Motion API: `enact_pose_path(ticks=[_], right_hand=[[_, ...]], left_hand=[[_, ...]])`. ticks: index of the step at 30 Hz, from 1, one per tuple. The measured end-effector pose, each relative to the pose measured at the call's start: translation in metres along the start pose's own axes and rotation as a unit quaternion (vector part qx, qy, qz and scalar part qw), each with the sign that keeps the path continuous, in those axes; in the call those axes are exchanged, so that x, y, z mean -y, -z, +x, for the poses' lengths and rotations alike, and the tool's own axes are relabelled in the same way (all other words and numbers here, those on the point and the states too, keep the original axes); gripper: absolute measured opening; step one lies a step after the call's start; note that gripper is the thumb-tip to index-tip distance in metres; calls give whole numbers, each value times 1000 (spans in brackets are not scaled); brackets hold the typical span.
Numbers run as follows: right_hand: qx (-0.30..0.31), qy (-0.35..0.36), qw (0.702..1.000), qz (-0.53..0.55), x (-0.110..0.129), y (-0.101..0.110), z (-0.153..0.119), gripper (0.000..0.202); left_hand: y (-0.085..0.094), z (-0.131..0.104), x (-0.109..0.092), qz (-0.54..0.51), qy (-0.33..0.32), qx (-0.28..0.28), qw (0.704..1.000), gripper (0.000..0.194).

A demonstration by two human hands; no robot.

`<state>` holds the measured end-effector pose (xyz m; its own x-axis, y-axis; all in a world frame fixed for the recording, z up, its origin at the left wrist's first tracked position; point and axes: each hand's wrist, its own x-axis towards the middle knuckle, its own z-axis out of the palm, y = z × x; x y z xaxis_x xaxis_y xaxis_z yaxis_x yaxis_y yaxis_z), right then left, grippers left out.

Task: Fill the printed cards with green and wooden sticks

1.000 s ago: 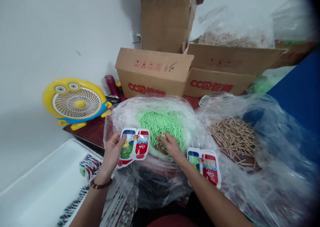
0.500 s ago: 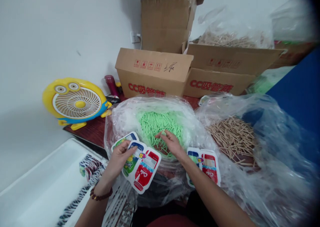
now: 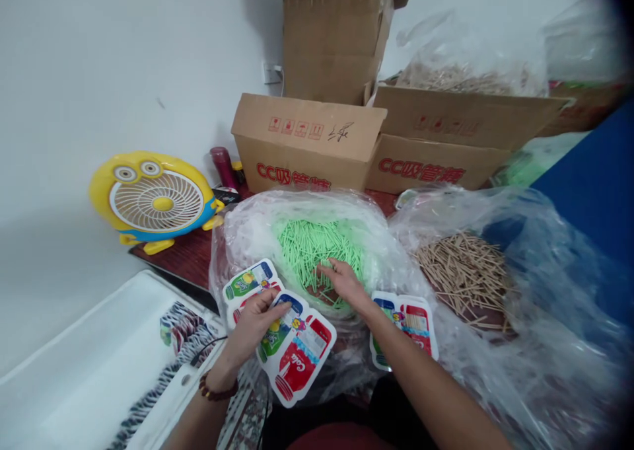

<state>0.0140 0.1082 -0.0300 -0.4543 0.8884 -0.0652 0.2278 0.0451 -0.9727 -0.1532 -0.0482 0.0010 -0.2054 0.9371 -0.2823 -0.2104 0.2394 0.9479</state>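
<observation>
My left hand (image 3: 255, 321) pinches a white-edged package (image 3: 298, 357) with a green bottle and a red Cola bottle printed on it. Another such package (image 3: 250, 279) lies just behind, partly covered by it. My right hand (image 3: 341, 279) is over the pile of light green sticks (image 3: 317, 242) in a clear plastic bag, its fingers bent together near the pile; what they hold, if anything, is too small to make out. Under my right forearm a further package (image 3: 416, 318) rests on the plastic. To the right, brown sticks (image 3: 465, 275) lie in a second clear bag.
A yellow fan (image 3: 161, 202) stands at the left on the dark red table (image 3: 191, 260). Open cardboard boxes (image 3: 307, 129) line the back, beside a dark red bottle (image 3: 222, 167). At the lower left is a white bin (image 3: 74, 364) with a row of packages inside.
My left hand and its package have moved right and slightly down, showing more of the package behind. My right hand has shifted slightly right over the green sticks.
</observation>
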Motion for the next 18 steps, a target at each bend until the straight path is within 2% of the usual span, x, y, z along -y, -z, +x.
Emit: enact_pose_path(ticks=[6,10,14,16,18], right_hand=[[-34,5,996,88,4,9,7,32],[-53,-23,973,224,-2,4,1,35],[-49,-56,966,247,-9,-4,-3,33],[-64,-58,951,296,-8,-5,-5,31],[-77,-58,922,376,-2,-5,-8,29]], left_hand=[[-14,5,13,11,-11,21,1000,23],[-23,11,17,28,-20,14,999,23],[-29,13,19,54,-9,12,998,23],[-30,14,21,63,-7,10,998,23],[-30,15,23,69,-7,10,998,24]])
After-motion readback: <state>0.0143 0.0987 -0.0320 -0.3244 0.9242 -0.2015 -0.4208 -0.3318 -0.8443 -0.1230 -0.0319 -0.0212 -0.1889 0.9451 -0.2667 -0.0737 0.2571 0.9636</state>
